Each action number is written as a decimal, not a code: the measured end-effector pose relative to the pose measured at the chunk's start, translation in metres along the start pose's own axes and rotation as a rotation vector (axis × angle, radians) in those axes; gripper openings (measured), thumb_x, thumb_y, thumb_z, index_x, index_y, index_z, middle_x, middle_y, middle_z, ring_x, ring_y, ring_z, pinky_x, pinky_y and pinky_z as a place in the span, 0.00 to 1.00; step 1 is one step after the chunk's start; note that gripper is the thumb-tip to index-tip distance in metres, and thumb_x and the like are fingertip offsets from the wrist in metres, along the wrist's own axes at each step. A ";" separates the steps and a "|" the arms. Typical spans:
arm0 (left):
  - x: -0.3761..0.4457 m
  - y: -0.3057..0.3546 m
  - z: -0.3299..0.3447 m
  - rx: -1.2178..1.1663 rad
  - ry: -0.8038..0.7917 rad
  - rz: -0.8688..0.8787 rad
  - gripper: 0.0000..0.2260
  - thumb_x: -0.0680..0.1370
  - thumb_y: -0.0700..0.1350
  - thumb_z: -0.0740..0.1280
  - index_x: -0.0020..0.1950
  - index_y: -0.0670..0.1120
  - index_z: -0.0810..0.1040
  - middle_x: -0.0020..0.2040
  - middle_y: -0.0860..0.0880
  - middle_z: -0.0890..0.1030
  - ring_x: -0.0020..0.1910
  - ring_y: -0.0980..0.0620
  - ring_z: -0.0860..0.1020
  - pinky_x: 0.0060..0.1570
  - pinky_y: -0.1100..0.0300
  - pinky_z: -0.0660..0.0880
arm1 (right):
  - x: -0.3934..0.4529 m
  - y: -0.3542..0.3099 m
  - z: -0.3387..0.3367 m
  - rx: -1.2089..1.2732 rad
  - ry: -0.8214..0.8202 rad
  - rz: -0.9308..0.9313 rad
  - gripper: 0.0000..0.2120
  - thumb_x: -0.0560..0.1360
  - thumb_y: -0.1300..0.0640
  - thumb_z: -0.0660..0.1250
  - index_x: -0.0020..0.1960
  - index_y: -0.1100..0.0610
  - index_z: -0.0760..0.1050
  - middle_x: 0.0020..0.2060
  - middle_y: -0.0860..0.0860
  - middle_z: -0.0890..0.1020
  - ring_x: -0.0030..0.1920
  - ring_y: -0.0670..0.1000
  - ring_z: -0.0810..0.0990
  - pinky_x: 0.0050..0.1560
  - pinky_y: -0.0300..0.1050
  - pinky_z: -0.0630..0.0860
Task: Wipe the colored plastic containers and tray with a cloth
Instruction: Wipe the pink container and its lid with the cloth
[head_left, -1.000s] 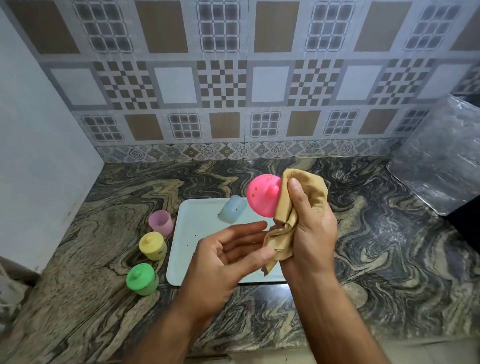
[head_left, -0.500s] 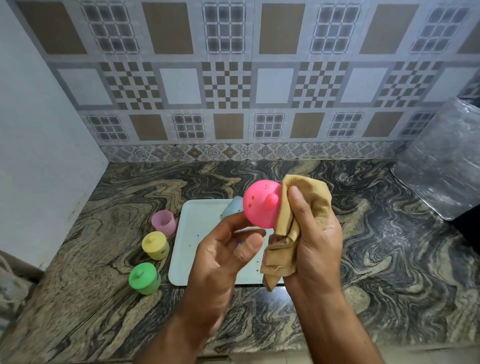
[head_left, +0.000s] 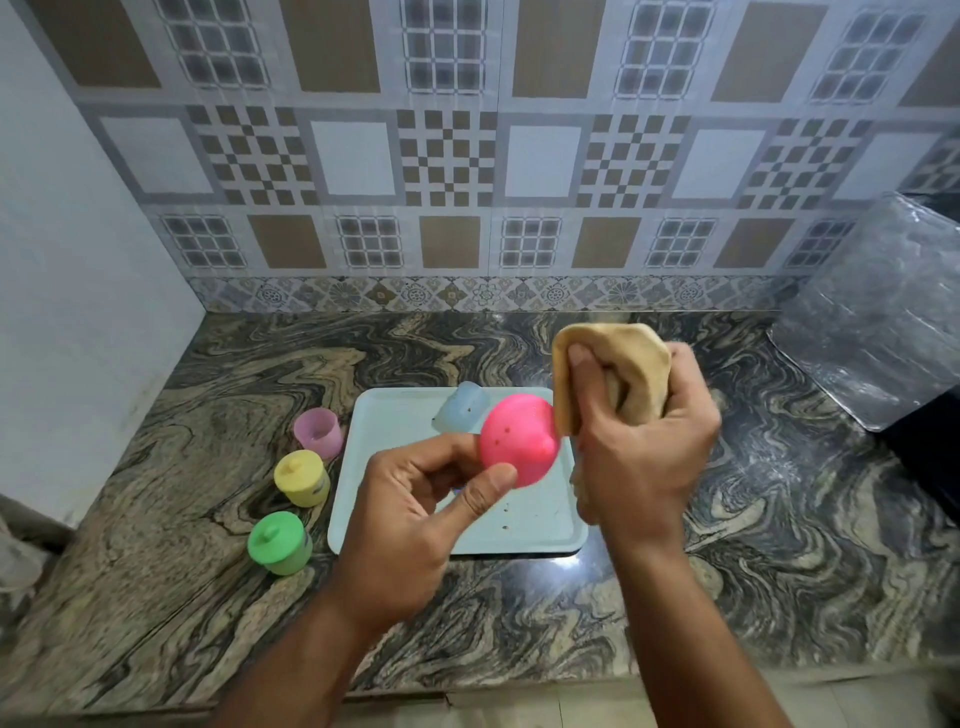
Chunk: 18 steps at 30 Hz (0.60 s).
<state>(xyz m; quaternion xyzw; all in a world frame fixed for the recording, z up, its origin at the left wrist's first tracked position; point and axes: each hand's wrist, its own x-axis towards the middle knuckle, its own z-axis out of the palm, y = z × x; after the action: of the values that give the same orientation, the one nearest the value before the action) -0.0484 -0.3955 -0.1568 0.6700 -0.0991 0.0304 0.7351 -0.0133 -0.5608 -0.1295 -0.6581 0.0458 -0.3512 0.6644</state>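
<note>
The left hand (head_left: 415, 499) pinches the hot-pink container (head_left: 517, 441) between thumb and curled fingers, holding it up above the tray with its knobbed, dotted face turned toward the camera. The right hand (head_left: 644, 436) is closed around a bunched tan cloth (head_left: 618, 374), thumb laid across the front of the fabric; the cloth's left edge touches the right side of the pink container, and a tail of cloth hangs down behind the wrist.

Below both hands lies the pale blue-green tray (head_left: 395, 431), flat on the marbled stone counter (head_left: 779, 519), with a few dark specks on its near right part. A light blue container (head_left: 462, 410) lies tipped on its side at the far edge of the tray, partly hidden behind the pink one.

To the left of the tray, on the counter, three more containers stand in a line running from far to near: a translucent pink cup (head_left: 318, 431) without a lid just beside the tray's far left corner, then a yellow lidded container (head_left: 302, 477), then a green lidded container (head_left: 278, 543) nearest the camera. They stand close to one another but apart.

At the far right a clear plastic-wrapped object (head_left: 872, 322) rests on the counter against the patterned tile wall (head_left: 467, 156). A plain white wall (head_left: 78, 312) closes the left side.
</note>
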 end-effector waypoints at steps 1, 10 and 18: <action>0.001 0.000 -0.001 -0.033 0.049 -0.020 0.05 0.75 0.46 0.79 0.48 0.46 0.88 0.43 0.45 0.87 0.43 0.50 0.82 0.49 0.60 0.80 | 0.006 -0.003 -0.002 0.044 -0.012 -0.004 0.10 0.75 0.62 0.79 0.46 0.61 0.78 0.35 0.45 0.80 0.35 0.41 0.76 0.37 0.37 0.74; 0.008 0.010 0.003 -0.043 0.145 0.012 0.04 0.75 0.44 0.76 0.49 0.47 0.88 0.42 0.45 0.88 0.42 0.52 0.84 0.47 0.62 0.81 | -0.022 -0.009 0.001 -0.023 -0.289 -0.167 0.16 0.70 0.56 0.83 0.46 0.43 0.77 0.37 0.41 0.82 0.34 0.43 0.81 0.37 0.39 0.76; 0.015 0.011 -0.010 0.040 0.144 0.027 0.09 0.75 0.49 0.76 0.51 0.46 0.88 0.43 0.47 0.88 0.43 0.53 0.83 0.47 0.63 0.77 | -0.006 -0.004 0.005 0.134 -0.170 0.050 0.07 0.73 0.64 0.80 0.47 0.57 0.83 0.38 0.43 0.81 0.39 0.42 0.79 0.41 0.36 0.76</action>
<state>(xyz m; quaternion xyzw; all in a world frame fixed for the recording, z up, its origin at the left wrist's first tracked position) -0.0347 -0.3855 -0.1439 0.6792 -0.0545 0.0903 0.7263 -0.0166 -0.5532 -0.1271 -0.6382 -0.0181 -0.2797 0.7170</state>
